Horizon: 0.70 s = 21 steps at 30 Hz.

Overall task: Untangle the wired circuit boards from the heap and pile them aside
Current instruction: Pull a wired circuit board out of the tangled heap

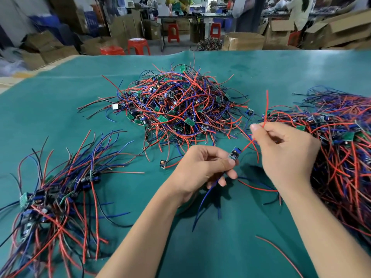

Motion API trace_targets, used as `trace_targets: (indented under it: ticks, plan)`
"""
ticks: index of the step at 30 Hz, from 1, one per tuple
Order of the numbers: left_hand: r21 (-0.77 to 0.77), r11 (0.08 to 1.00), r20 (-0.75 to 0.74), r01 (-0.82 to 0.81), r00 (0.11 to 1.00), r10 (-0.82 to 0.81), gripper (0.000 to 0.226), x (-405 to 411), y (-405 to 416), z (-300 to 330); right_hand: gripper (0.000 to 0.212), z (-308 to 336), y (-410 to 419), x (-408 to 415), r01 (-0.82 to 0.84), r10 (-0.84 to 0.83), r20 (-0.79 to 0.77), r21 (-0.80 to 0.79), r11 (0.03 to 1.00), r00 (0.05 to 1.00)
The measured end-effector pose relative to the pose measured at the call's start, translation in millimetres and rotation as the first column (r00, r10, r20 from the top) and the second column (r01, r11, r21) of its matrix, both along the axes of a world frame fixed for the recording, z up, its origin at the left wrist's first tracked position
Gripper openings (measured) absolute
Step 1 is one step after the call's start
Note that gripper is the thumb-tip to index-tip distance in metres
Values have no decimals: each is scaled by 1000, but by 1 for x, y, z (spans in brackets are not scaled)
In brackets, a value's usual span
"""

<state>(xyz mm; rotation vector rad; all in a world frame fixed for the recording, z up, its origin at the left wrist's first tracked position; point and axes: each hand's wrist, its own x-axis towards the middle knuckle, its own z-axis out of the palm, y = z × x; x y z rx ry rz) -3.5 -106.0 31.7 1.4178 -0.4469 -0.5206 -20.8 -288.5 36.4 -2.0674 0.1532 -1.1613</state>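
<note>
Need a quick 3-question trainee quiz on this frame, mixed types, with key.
1. True or false: the left hand holds a small circuit board.
2. The right hand pinches a wire of which colour? A) blue B) red C) black
3. Fill in: the aligned pile lies to the person's ____; the tangled central heap is ahead.

Key: 1 true; 2 B; 3 left

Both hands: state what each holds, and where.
Left hand pinches a circuit board at its lower end; right hand pinches its red wire midway.
</note>
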Motion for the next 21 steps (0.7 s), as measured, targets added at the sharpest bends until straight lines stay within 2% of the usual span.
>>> trace_targets:
  ticks: [4, 7, 9, 10, 12, 14, 15, 17, 19, 21]
  plan:
    - [-7, 1000, 10, -3, 1000, 3, 19, -1, 1, 1, 22, 1, -16, 4, 61, -73, 55, 202, 978, 996]
    - [-77, 991, -25, -109, 994, 107, 24, 1, 4, 3, 27, 7, -28, 4, 144, -191, 96, 365, 920, 977]
    - [-148, 969, -58, -198, 980, 191, 28, 5, 6, 3, 32, 9, -26, 3, 114, -173, 86, 463, 879, 981]
    - [-179, 957, -72, -230, 973, 220, 31, 6, 7, 4, 32, 8, -19, 3, 70, -104, 46, 467, 881, 994]
    - [-203, 946, -79, -254, 967, 243, 34, 8, 7, 3, 25, 3, 4, 2, -89, 133, -98, 363, 928, 986]
    - [-189, 953, -54, -237, 971, 231, 30, 7, 6, 3, 21, -1, 28, -3, -307, 359, -233, 233, 923, 904]
    - [-176, 958, -45, -225, 974, 221, 26, 6, 6, 2, 22, -1, 35, -5, -376, 417, -267, 191, 907, 869]
    - [-129, 968, -38, -217, 976, 214, 23, 5, 7, 2, 23, -1, 38, -6, -429, 467, -262, 191, 883, 844]
    - [-87, 973, -31, -216, 976, 214, 30, 6, 6, 1, 22, 0, 34, -6, -431, 479, -217, 234, 871, 850]
    - [-64, 975, -28, -212, 977, 211, 34, 7, 6, 0, 23, 1, 33, -7, -419, 454, -216, 187, 888, 865]
